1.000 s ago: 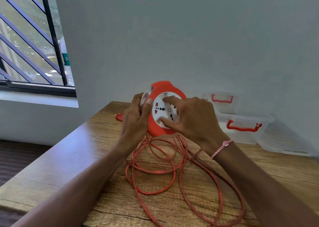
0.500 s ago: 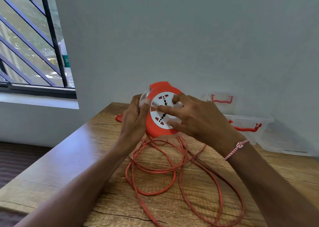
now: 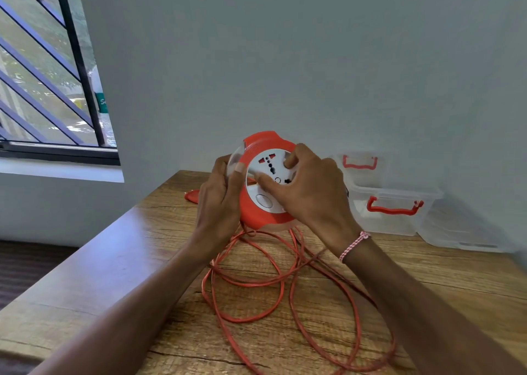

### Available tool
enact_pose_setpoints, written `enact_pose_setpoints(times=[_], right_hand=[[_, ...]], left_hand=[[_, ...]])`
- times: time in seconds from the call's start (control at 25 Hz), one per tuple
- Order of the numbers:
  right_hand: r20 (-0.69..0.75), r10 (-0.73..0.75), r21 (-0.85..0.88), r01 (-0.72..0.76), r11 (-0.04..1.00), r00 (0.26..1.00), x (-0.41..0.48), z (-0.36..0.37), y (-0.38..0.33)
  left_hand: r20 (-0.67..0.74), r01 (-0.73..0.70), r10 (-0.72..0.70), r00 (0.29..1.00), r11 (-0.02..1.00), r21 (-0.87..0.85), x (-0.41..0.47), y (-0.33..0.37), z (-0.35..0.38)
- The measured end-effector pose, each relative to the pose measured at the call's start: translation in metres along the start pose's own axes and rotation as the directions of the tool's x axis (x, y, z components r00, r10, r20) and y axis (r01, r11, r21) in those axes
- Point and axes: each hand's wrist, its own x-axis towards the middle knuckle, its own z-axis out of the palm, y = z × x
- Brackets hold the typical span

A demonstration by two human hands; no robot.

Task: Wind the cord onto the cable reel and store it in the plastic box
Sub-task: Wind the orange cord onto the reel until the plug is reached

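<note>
A barred window [image 3: 48, 83] is seen at the far left, and a wooden tabletop [image 3: 108, 263] is spread across the lower view. The left hand [image 3: 219, 200] is curled round the left rim of the cable reel [image 3: 263, 217], its grip closed on the clear edge with the thumb laid on the orange face. The reel is held upright over the tabletop's far part, white socket face turned to the camera (whether its lower edge touches the wood cannot be told). The right hand [image 3: 310, 194] is set on that face, its grip closed there, thumb and bent fingers pressed to the white disc. The orange cord [image 3: 298, 246] is trailed from under the reel in loose loops over the tabletop. A woven bracelet [image 3: 353, 246] is worn on the right wrist. At the right, by the wall, a clear plastic box [image 3: 399, 220] with a red handle is stood, a second box [image 3: 360, 172] just behind it and a flat clear piece [image 3: 462, 232] just beside it
</note>
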Motion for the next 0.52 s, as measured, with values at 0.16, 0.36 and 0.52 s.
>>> enact_pose_setpoints(times=[0.16, 0.36, 0.52], right_hand=[[0.026, -0.275, -0.128, 0.276, 0.953, 0.961, 0.003, -0.013, 0.009], [0.375, -0.485, -0.367, 0.607, 0.705, 0.79, 0.008, -0.032, 0.021], [0.462, -0.519, -0.422, 0.694, 0.584, 0.719, 0.011, -0.032, 0.02]], left_hand=[[-0.007, 0.019, -0.019, 1.0, 1.0, 0.011, 0.001, 0.002, -0.002], [-0.024, 0.012, -0.01, 1.0, 0.996, 0.089, 0.004, -0.001, -0.007], [-0.03, -0.004, 0.01, 1.0, 0.985, 0.172, 0.003, 0.0, -0.008]])
